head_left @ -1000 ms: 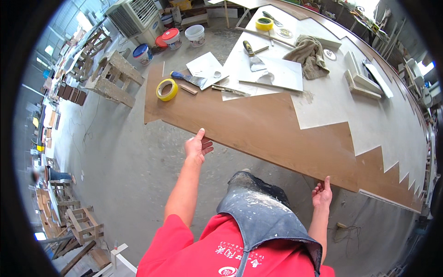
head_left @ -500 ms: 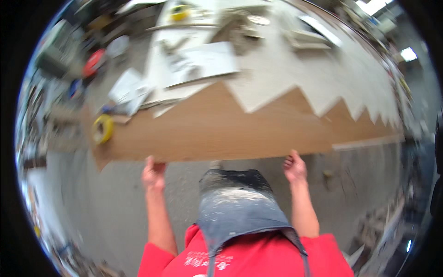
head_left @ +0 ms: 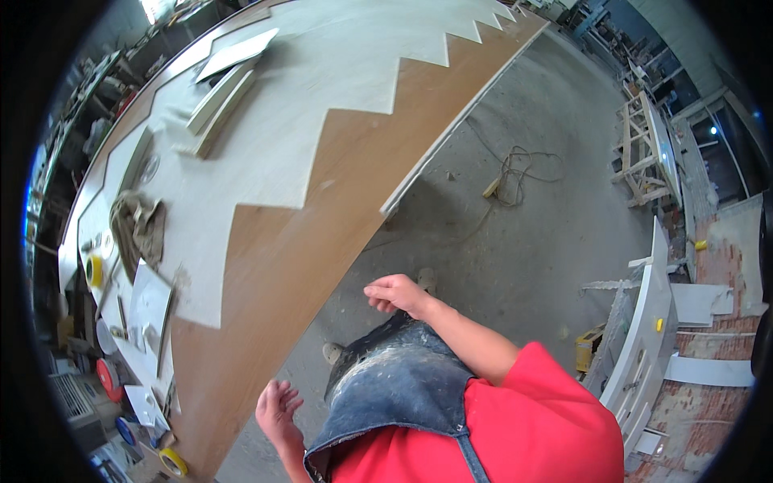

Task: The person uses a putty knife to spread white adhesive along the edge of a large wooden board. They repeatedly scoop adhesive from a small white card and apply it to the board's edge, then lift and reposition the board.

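A long brown board (head_left: 322,233) with a stepped, sawtooth edge lies along the near side of a large white-topped table (head_left: 278,145). Just off its near edge, my left hand (head_left: 279,406) is half curled, fingers apart, with nothing in it. My right hand (head_left: 396,295) hangs in front of my dark, paint-spotted apron, over the floor and apart from the board. Its fingers are loosely curled in, and no object shows in them. A yellow tape roll (head_left: 172,461) sits on the board's near left end.
Left on the table lie a crumpled cloth (head_left: 138,229), white sheets (head_left: 149,306) and another yellow tape roll (head_left: 94,271). White strips (head_left: 221,105) rest farther back. A coiled cord (head_left: 515,177) lies on the grey floor. White panels (head_left: 640,346) lean at the right.
My view has swung right along the table. Both hands have come away from the board's near edge, where they were before. The board now runs diagonally across the view.
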Tool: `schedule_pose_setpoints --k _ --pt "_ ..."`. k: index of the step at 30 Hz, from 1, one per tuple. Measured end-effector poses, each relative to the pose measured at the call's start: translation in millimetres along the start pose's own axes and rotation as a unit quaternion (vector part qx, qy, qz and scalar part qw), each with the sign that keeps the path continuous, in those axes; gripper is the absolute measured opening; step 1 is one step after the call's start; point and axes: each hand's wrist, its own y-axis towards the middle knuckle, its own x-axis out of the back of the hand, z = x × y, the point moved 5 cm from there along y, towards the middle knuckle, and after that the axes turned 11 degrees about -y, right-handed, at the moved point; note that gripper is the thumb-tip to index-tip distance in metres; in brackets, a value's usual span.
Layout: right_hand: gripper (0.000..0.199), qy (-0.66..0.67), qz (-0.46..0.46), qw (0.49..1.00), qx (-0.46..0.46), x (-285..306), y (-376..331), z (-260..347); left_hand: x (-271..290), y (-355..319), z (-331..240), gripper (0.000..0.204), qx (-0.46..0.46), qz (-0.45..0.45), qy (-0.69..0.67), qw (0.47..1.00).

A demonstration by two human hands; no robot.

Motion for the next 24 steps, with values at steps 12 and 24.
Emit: schedule_pose_setpoints --k 12,24 --pt "0.021 0.142 -0.260 0.955 -0.033 403 -74 -25 -543 65 24 0.062 -0.413 0.224 0.507 0.722" --pt "0.020 0.186 -0.229 0.955 0.016 556 -38 47 -630 30 29 0.047 -0.387 0.142 0.491 0.767"
